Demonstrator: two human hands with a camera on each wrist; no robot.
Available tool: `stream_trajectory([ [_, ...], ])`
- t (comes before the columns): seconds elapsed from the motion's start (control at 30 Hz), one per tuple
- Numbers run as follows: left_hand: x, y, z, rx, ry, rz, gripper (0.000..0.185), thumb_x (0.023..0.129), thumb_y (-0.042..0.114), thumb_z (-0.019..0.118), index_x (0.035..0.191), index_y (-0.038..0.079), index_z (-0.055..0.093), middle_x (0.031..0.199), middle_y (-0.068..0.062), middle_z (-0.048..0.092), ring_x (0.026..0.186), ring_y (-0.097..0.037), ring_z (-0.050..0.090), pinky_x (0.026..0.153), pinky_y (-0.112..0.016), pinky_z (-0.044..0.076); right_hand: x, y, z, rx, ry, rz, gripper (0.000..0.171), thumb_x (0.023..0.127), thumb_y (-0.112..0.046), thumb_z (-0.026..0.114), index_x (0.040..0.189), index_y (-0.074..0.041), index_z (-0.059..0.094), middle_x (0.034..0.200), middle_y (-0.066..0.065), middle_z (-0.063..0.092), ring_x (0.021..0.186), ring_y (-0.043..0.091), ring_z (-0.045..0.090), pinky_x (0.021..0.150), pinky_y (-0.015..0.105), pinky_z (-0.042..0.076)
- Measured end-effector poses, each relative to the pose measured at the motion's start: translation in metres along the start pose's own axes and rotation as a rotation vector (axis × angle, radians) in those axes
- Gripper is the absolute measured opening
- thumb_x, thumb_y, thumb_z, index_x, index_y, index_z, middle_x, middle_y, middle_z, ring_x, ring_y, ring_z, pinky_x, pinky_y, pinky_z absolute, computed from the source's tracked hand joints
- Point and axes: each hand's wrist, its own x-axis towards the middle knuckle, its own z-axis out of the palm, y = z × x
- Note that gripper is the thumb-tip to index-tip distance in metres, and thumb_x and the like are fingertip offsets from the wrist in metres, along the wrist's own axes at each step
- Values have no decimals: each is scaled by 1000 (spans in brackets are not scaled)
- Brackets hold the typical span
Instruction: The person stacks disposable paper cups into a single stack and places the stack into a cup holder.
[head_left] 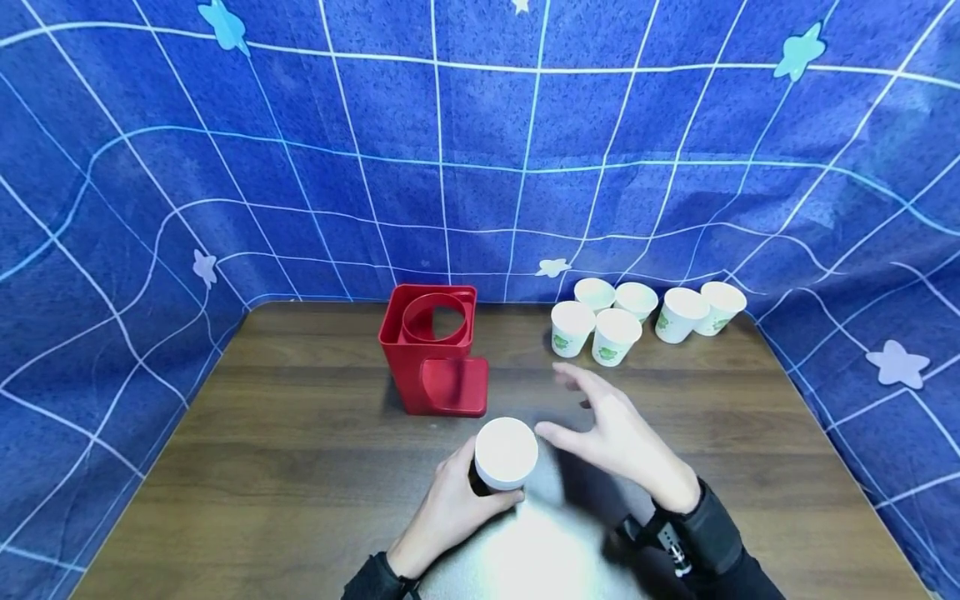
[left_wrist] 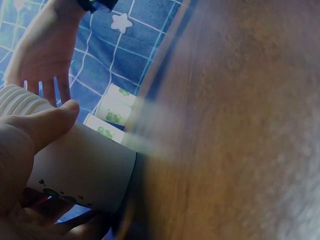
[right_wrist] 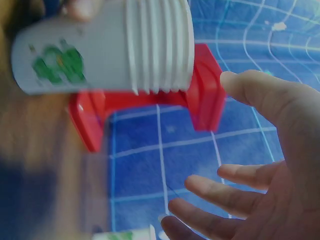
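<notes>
Blue fabric (head_left: 480, 117), printed with pale grid lines and stars, rises behind the brown wooden table (head_left: 300, 467) and flanks it left and right. From my remote seat I watch a person's two bare hands working toward the near side of the surface, a bright patch of glare (head_left: 536, 558) spreading over the wood below them.

I see the left hand (head_left: 453, 500) clamped around a stack of white paper cups (head_left: 506, 454), thumb on one side and fingers on the other. Nested rims show as ridges at the stack's upper end, and on the left wrist feed I make out green print low on its side. I cannot tell whether its base touches the wood.

On my right wrist feed the right hand (right_wrist: 255, 200) has its fingers apart and holds nothing; its thumb is just beside the stack's rim, with a gap between.

Beyond the stack, near the far edge and left of its middle, I have a red stand (head_left: 442, 375), with a square top around a round ring and a low plate reaching toward the near edge. Right of it along the far edge stand four white cups (head_left: 617, 333) in a tight cluster, and close to the far right corner two more cups (head_left: 681, 315), side by side, also with green print.

Black sleeves (head_left: 720, 542) cover both forearms.
</notes>
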Motion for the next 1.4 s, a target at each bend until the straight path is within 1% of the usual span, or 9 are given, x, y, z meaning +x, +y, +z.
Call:
stream_trajectory([
  [0.2, 3, 0, -4, 21, -54, -31, 75, 68, 39, 96, 131, 21, 60, 119, 6, 72, 110, -16, 68, 94, -42, 55, 12, 20, -21, 28, 114, 64, 71, 87, -30, 84, 145, -7, 52, 130, 14, 67, 117, 28, 65, 93, 46, 56],
  [0.37, 4, 0, -4, 25, -89, -56, 77, 67, 43, 95, 132, 25, 58, 120, 7, 72, 110, -18, 66, 93, -43, 54, 21, 41, -36, 23, 236, 107, 65, 88, -25, 83, 143, -4, 54, 130, 18, 66, 118, 32, 64, 91, 22, 50],
  [0.43, 5, 0, -3, 9, -89, -57, 77, 67, 42, 96, 132, 26, 58, 120, 8, 72, 111, -16, 67, 94, -43, 55, 24, 47, -39, 6, 278, 128, 66, 88, -24, 82, 143, -1, 54, 132, 20, 66, 118, 35, 64, 89, 20, 48],
  [0.5, 5, 0, -3, 0, -89, -54, 77, 67, 43, 96, 132, 26, 58, 120, 8, 72, 112, -13, 67, 95, -42, 55, 26, 53, -41, -12, 316, 152, 65, 90, -25, 80, 143, 1, 53, 135, 23, 64, 122, 39, 62, 91, 26, 49],
  [0.6, 7, 0, -5, -11, -92, -52, 77, 68, 42, 96, 132, 26, 57, 121, 7, 72, 113, -12, 67, 96, -41, 55, 28, 64, -42, -45, 369, 188, 64, 91, -26, 79, 143, 2, 53, 137, 25, 62, 121, 41, 61, 92, 46, 51],
  [0.73, 8, 0, -7, -2, -92, -51, 77, 68, 41, 95, 133, 26, 58, 122, 7, 72, 113, -14, 67, 97, -43, 55, 31, 79, -39, -75, 424, 230, 66, 90, -28, 78, 143, 4, 52, 138, 28, 58, 122, 43, 57, 97, 55, 48],
  [0.93, 7, -1, -8, 9, -93, -63, 77, 68, 43, 95, 133, 25, 58, 122, 6, 71, 114, -17, 66, 97, -45, 54, 33, 99, -37, -81, 425, 300, 73, 90, -31, 76, 146, 6, 48, 146, 31, 49, 136, 47, 45, 112, 60, 36],
  [1.2, 5, -2, -8, 13, -77, -52, 77, 69, 43, 94, 133, 24, 58, 121, 7, 72, 112, -18, 67, 95, -45, 54, 36, 116, -34, -81, 354, 381, 82, 93, -35, 74, 150, 10, 37, 150, 34, 44, 141, 50, 39, 115, 62, 33],
  [1.4, 5, -1, -6, 1, -82, -44, 77, 70, 42, 94, 134, 23, 58, 122, 7, 71, 113, -15, 67, 97, -44, 54, 40, 124, -28, -48, 303, 401, 83, 93, -41, 73, 149, 10, 39, 151, 34, 44, 142, 50, 40, 116, 62, 33],
])
